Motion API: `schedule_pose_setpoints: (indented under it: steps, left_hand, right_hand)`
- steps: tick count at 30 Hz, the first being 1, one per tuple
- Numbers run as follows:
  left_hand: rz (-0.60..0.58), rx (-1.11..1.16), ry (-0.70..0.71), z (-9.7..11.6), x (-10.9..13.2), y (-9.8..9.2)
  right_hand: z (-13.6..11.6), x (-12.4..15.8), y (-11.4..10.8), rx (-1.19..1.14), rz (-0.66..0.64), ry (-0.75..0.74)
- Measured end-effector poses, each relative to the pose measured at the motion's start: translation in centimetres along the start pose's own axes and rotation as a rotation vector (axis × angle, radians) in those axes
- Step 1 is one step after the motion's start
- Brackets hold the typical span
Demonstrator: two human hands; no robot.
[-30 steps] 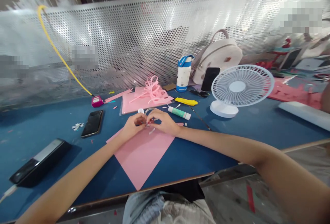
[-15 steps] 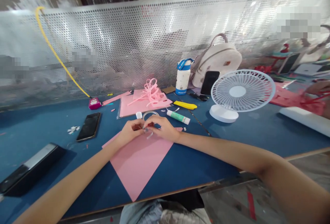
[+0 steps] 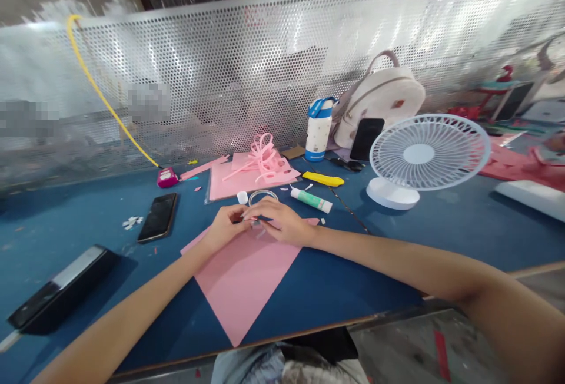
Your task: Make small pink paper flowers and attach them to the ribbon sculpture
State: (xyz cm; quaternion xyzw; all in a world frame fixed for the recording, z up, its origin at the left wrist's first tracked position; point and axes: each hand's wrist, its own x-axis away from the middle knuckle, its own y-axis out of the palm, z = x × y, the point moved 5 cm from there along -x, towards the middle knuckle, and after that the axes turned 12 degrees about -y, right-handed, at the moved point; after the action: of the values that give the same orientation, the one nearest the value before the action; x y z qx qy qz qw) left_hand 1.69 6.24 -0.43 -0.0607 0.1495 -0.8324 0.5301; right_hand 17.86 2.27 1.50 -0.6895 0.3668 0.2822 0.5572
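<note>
Both hands meet over the far part of a pink sheet of paper (image 3: 242,284) lying cornerwise on the blue table. My left hand (image 3: 227,225) is pinched closed at something small that I cannot make out. From the other side my right hand (image 3: 282,222) bends its fingers over the same spot, thumb and fingertips close together. A thin pale strip (image 3: 261,233) shows just below the fingertips. Beyond the hands lie a clear ring-shaped roll (image 3: 263,195) and a white cap (image 3: 242,197). A green and white glue tube (image 3: 311,201) rests to the right.
Pink sheets with curled strips (image 3: 263,163) lie behind. Around them are a yellow cutter (image 3: 323,179), a bottle (image 3: 318,129), a backpack (image 3: 382,101) and a white fan (image 3: 424,154). At left are a phone (image 3: 158,217), white scraps (image 3: 132,222) and a black box (image 3: 64,290).
The view has shifted a little, so things on the table appear farther right. My right fingers now reach more over the left fingertips, hiding more of the small piece.
</note>
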Motion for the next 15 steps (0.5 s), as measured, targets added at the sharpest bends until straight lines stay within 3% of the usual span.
schedule_pose_setpoints:
  steps: [3, 6, 9, 11, 12, 15]
  left_hand:
    - [0.002, 0.010, -0.002, 0.0, 0.0, 0.0]
    - [-0.008, 0.020, 0.004, 0.2, 0.1, 0.2]
    - [-0.011, 0.023, 0.006, 0.2, 0.2, 0.2]
    - [-0.016, 0.027, 0.003, 0.1, 0.3, 0.3]
    - [-0.021, 0.031, 0.000, 0.1, 0.3, 0.4]
    - [-0.036, 0.049, -0.004, 0.0, 0.4, 0.5]
  right_hand:
    - [0.4, 0.0, -0.4, 0.017, 0.022, 0.020]
    - [0.7, -0.3, -2.1, 0.127, 0.022, 0.016]
    - [0.0, -0.8, -5.8, 0.340, -0.018, -0.030]
    - [-1.4, -0.8, -9.6, 0.499, -0.014, -0.057]
    - [-2.3, -0.6, -12.0, 0.570, 0.055, -0.045]
    - [-4.9, 3.3, -22.0, 0.757, 0.843, 0.373]
